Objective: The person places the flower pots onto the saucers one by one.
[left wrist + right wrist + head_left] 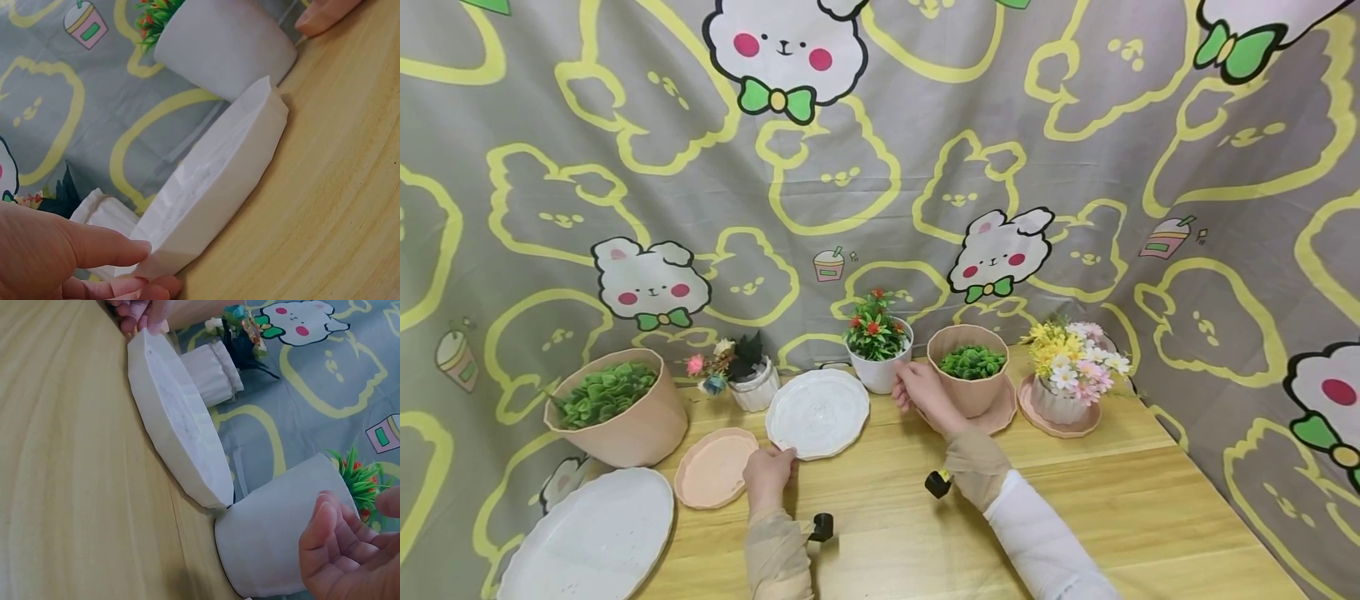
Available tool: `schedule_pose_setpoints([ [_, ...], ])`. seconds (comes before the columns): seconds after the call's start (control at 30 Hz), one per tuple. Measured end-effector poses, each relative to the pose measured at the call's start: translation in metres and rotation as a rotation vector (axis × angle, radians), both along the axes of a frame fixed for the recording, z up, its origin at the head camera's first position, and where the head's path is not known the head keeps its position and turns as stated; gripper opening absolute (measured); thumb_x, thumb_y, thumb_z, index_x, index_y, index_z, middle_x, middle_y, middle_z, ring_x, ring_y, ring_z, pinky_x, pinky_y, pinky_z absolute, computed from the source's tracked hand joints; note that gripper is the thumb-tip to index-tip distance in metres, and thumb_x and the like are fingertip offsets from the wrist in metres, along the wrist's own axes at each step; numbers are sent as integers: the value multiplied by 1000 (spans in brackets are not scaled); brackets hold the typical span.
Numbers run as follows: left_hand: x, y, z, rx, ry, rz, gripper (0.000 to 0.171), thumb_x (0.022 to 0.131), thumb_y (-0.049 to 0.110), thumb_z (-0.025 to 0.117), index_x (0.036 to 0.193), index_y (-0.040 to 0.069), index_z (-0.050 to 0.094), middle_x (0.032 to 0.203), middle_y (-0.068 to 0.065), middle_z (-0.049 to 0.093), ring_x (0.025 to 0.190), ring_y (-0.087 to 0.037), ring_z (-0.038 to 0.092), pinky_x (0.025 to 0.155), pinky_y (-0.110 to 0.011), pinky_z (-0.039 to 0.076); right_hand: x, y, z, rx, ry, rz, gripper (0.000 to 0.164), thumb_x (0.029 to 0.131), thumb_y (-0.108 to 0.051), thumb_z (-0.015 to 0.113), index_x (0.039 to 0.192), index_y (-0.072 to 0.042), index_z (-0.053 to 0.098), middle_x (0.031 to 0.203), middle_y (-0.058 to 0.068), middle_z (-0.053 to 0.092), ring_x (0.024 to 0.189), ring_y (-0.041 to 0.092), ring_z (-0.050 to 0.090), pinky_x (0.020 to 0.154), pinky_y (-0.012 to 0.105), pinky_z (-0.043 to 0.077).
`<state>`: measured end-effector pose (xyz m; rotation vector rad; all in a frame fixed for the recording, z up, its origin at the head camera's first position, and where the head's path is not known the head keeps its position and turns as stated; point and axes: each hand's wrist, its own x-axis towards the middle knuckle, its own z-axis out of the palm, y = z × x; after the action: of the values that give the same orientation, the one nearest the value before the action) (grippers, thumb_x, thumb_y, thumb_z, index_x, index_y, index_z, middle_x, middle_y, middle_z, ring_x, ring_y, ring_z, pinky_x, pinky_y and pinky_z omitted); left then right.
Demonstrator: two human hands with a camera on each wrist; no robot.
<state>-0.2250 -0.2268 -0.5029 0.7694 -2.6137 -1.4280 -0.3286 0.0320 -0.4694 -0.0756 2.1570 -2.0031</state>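
Observation:
My left hand (769,477) pinches the near edge of a white, scalloped plant saucer (817,414), thumb on the rim and fingers below, as the left wrist view (206,181) shows. In the head view my right hand (925,390) is at the right side of a white flowerpot (880,371) with a red-flowered plant (874,327). Its fingers are loosely curled with nothing between them in the right wrist view (350,553); whether they touch the pot I cannot tell. The saucer's far rim lies close against that pot's base.
Left are a large pink pot (655,417), a pink saucer (715,468), a large white saucer (591,537) and a small white flowerpot (756,387). Right, a pink pot (973,396) stands on a saucer, beside a flower-filled pot (1060,402) on another. A patterned curtain (880,183) hangs behind.

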Motion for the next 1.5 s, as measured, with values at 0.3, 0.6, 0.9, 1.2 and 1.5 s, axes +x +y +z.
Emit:
schedule_pose_setpoints([
  [0.3, 0, 0, -1, 6, -5, 6, 28, 90, 19, 63, 72, 0, 71, 54, -1, 66, 50, -10, 59, 59, -21, 45, -15, -11, -3, -25, 3, -85, 46, 103, -37, 44, 86, 4, 57, 59, 2, 56, 45, 11, 51, 44, 24, 47],
  [0.6, -2, 0, -1, 56, -10, 6, 25, 90, 17, 63, 77, -3, 69, 55, -1, 66, 48, -8, 58, 52, -20, 47, -17, -15, -3, -13, 14, -137, 48, 103, -38, 43, 81, 2, 57, 57, 4, 58, 43, 10, 51, 43, 24, 47],
  [0.9, -1, -1, 0, 41, -4, -2, 23, 88, 16, 64, 75, -3, 67, 56, -3, 67, 47, -8, 58, 53, -19, 46, -22, -20, -7, -15, 19, -191, 46, 103, -36, 44, 72, -3, 56, 53, 3, 57, 39, 8, 51, 39, 23, 45],
  [1.2, 0, -2, 1, 62, -7, -9, 22, 88, 16, 63, 76, -3, 66, 55, -1, 66, 48, -8, 58, 51, -19, 46, -23, -25, -4, -39, -17, -212, 46, 103, -33, 44, 70, -3, 57, 49, 1, 56, 37, 7, 49, 40, 24, 43],
  [1.5, 0, -3, -1, 123, 10, -10, 21, 88, 13, 63, 77, -5, 64, 54, 0, 65, 48, -7, 58, 51, -22, 51, -23, -24, 2, -118, -90, -200, 37, 100, -23, 43, 74, -2, 57, 51, 1, 55, 40, 8, 48, 39, 21, 41],
])
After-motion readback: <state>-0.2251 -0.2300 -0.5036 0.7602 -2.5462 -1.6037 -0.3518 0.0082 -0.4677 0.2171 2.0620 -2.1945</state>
